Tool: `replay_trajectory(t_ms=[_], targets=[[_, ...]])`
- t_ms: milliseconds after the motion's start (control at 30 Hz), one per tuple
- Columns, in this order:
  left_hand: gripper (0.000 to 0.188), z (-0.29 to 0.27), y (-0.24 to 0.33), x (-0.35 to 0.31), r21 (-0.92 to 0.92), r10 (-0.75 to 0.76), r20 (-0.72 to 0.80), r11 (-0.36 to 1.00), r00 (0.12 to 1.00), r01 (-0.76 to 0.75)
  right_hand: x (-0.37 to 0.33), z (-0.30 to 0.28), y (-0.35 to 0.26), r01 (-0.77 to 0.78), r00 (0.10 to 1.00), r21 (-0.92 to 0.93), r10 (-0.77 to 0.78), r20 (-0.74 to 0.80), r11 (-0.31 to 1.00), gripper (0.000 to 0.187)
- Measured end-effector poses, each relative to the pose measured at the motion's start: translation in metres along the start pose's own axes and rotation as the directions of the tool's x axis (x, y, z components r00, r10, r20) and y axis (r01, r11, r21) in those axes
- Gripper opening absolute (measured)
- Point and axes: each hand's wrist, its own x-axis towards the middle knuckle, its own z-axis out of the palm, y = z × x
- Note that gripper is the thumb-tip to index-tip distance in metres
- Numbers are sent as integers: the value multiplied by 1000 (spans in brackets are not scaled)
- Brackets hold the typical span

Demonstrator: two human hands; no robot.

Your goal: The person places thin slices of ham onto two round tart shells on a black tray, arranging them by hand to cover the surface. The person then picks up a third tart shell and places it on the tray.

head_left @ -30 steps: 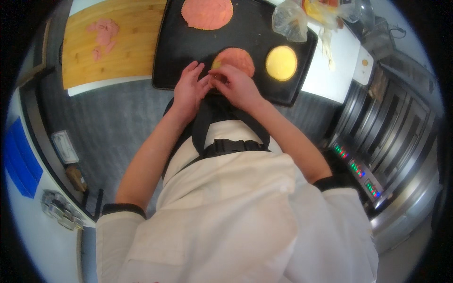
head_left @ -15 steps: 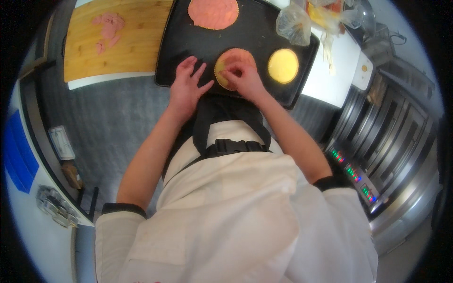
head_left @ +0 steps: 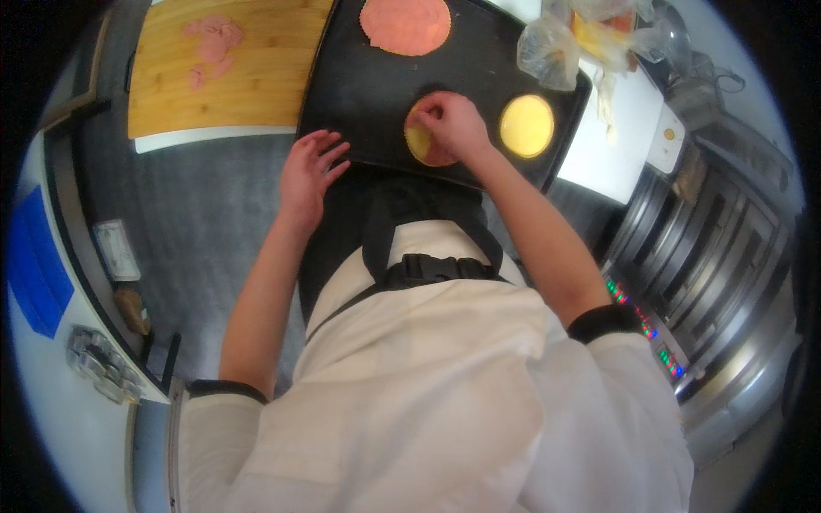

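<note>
A round, fluted-edged pastry base [head_left: 418, 143] lies near the front edge of the black baking tray [head_left: 355, 128], partly covered with thin pink slices, some yellow still showing. Over it is my right hand [head_left: 457, 126], thumb and fingers pinched together at its upper left; what they hold, if anything, is hidden. My left hand [head_left: 308, 175] hovers off the tray's near left corner, fingers stretched out and holding nothing. Farther back on the tray sits a larger round base topped in pink [head_left: 406, 24]. A smaller plain yellow round [head_left: 527, 126] lies right of my right hand.
Left of the tray, a wooden board [head_left: 231, 98] holds loose pink slices [head_left: 214, 43]. Clear plastic bags [head_left: 552, 56] overhang the tray's far right corner, beside a white board [head_left: 603, 162]. A steel appliance with lit displays [head_left: 667, 359] stands on the right.
My left hand has drawn back from beside the base, leftward and toward me. My right hand stays over the base, its fingers shifted to the upper left. The whole view has swung slightly.
</note>
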Motion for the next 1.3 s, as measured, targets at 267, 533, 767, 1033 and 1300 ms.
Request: replay_trajectory(t_ms=[267,533,767,1033,1300], targets=[[30,-21,19,3,145,146,-85,980,986,-133,-7,-1,-19,-184,972,-104,165,-169,977,26],[34,-94,88,72,704,803,-170,504,571,-500,-52,-29,16,-227,916,122,254,-311,966,32],[62,-41,158,109,907,859,18,201,512,-369,-94,-17,19,-243,930,120,267,-253,962,30],[56,-39,160,154,855,838,499,-435,219,-284,-109,-6,10,-227,959,127,244,-146,966,28],[15,-51,208,157,875,808,377,-150,453,-461,-114,-11,10,-201,961,128,221,-164,971,26]])
